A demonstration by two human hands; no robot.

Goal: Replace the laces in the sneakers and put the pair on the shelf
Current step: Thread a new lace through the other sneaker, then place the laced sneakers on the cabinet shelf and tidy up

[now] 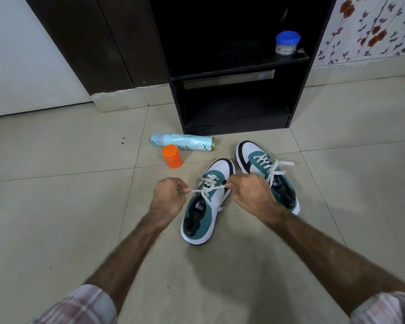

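Note:
Two teal, white and black sneakers stand on the tiled floor, toes toward the shelf. Over the near sneaker [200, 220], my left hand [168, 195] pinches one end of its white lace [211, 187], stretched out to the left. My right hand [250, 191] grips the other end on the right side, so the lace runs taut between both hands above the tongue. The far sneaker [255, 157] sits to the right, laced in white with a tied bow [277, 168]; my right hand hides part of it. The black shelf unit [236, 76] stands just beyond the shoes.
A light blue spray can [185, 141] lies on its side in front of the shelf. An orange-capped jar [172, 156] stands beside it. A blue-lidded container [287, 43] sits on the upper shelf board. A dark door frame rises at the left, a floral wall at the right.

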